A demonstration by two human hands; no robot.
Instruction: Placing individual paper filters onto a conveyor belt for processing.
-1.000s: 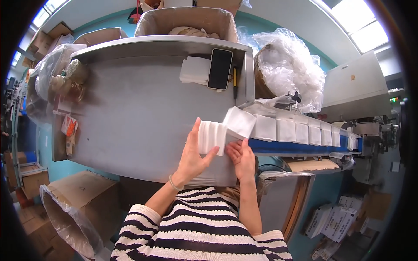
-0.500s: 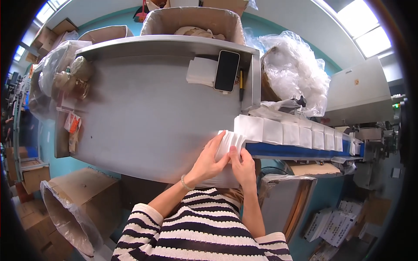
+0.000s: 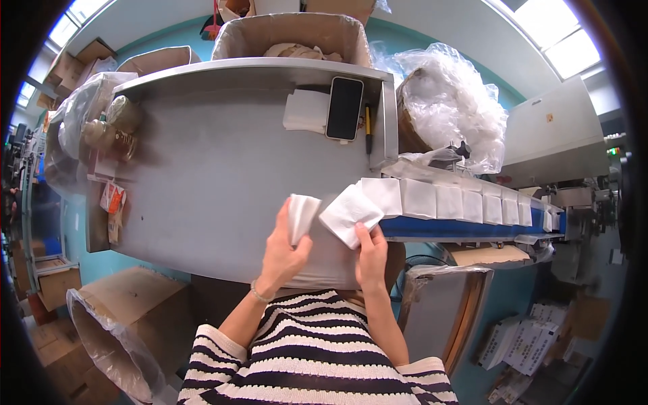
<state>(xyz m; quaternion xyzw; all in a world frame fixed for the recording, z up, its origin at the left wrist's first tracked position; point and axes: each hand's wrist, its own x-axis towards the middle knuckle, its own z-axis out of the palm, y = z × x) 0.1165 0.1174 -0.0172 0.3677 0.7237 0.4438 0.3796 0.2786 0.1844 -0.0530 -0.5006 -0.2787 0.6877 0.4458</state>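
Note:
Over the front of the metal table, my left hand (image 3: pixel 282 251) is closed around a small stack of white napkins (image 3: pixel 303 214), held on edge. To its right, my right hand (image 3: pixel 370 253) pinches a white square napkin (image 3: pixel 351 210) by its lower right edge; whether it is one or more layers I cannot tell. A gap separates the two hands. Just beyond the right hand, a row of white napkins (image 3: pixel 418 199) lies overlapping on a blue conveyor belt (image 3: pixel 432 229), its near end reaching the table.
On the table (image 3: pixel 209 175), a phone (image 3: pixel 344 108) lies beside a white napkin stack (image 3: pixel 305 111) and a yellow-black pen (image 3: pixel 368 128). Jars (image 3: pixel 121 138) stand at the left rim. A cardboard box (image 3: pixel 226 37) sits behind; a plastic-lined box (image 3: pixel 135 317) stands front left.
My hands have moved apart from one shared stack. The left has gone left with part of it, while the right holds a napkin turned flat to view.

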